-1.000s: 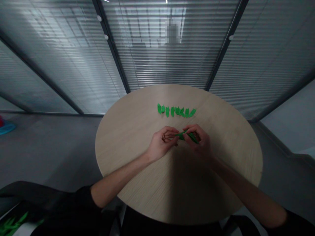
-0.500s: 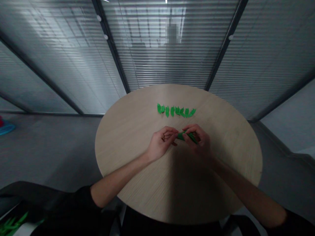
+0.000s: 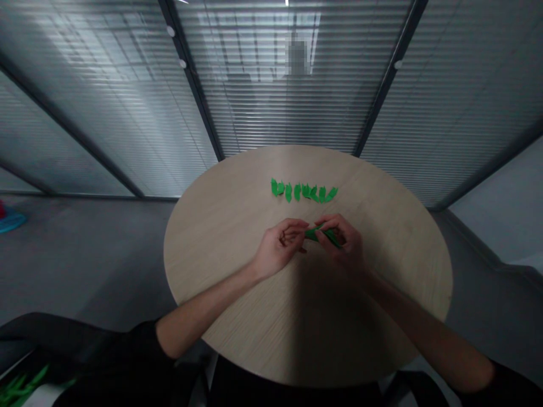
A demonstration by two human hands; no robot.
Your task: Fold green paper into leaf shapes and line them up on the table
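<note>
Over the middle of the round table, both hands meet at a green leaf-shaped piece. My right hand is closed around its right part, with thumb and fingers pinching it. At the left end, the thumb and fingertips of my left hand pinch the tip, while the other fingers curl loosely. Part of the piece is hidden behind the right fingers; its material cannot be made out. Just beyond the hands, several similar green pieces lie side by side in a row on the wood.
The light wooden table has a rounded edge close to my body. Glass partitions with blinds rise behind it. At lower left, green strips sit beside a white object. A blue item with something red lies on the floor.
The left fingertips have shifted very slightly at the end of the green piece. The right hand keeps its grip, and the row of pieces is unchanged.
</note>
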